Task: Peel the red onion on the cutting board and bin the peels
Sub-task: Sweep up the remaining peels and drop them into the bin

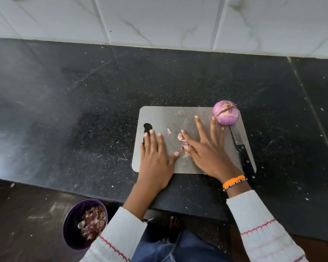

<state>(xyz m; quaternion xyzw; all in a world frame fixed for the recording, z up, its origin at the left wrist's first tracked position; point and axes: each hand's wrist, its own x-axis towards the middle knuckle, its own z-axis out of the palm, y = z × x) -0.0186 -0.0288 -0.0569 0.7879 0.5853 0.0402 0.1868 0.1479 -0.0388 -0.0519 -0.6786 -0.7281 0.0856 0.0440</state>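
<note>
Onion (226,112) sits peeled at the cutting board's (178,114) one o'clock corner; I'd sweep my flat, spread right hand (206,148) toward the flat left hand (155,157), gathering peel scraps (181,137) for the bin (72,220).

kitchen | black stone counter (83,91) | tiled wall (159,19) | cutting board (178,118) | knife (242,154)

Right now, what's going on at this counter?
A person is clearing up after peeling. The peeled red onion sits at the far right corner of the cutting board, above a knife. Both hands lie flat on the board, the left hand steadying it, the right hand over loose peels. A purple bin below already holds peels.
</note>
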